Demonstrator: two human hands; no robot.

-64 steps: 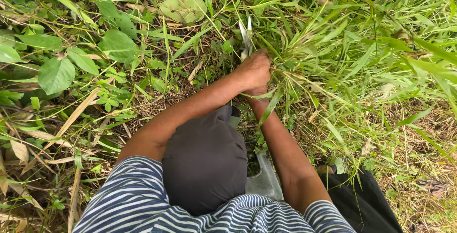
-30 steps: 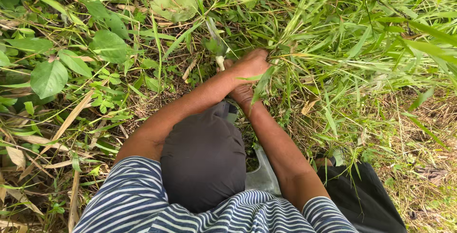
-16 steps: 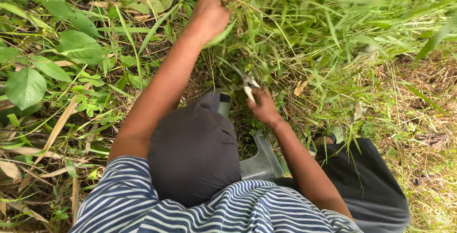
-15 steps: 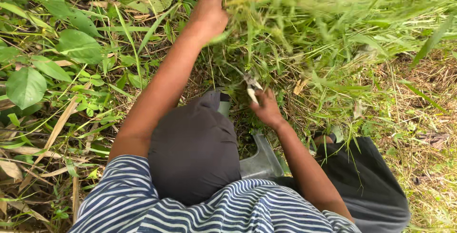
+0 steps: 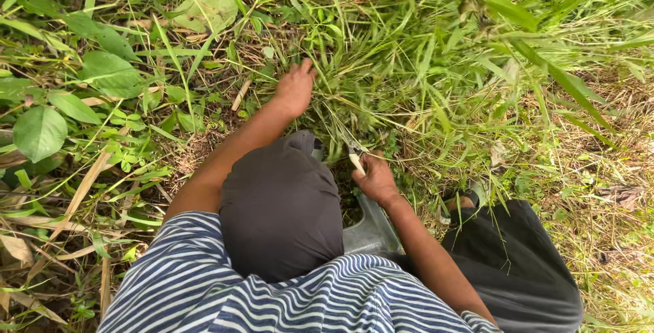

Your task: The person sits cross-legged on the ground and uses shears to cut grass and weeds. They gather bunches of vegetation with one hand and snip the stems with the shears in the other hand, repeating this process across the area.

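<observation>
Cutting step, we judge: our left hand [image 5: 294,89] reaches forward, fingers curled into the base of the grass clump [image 5: 381,81], gripping stems. Our right hand [image 5: 375,178] sits low near the grey boot [image 5: 371,227], fist closed round a small cutter with pale handle [image 5: 356,159], blade mostly hidden. Next move calls for bringing blade to the gripped stems, clear of our left fingers.

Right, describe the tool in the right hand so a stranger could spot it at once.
Start at the dark cap in the lower middle, then follow the right arm to the right hand beside it. The small cutting tool pokes up from that fist: pale handle, short metal tip, unlike the green grass around it.
</observation>
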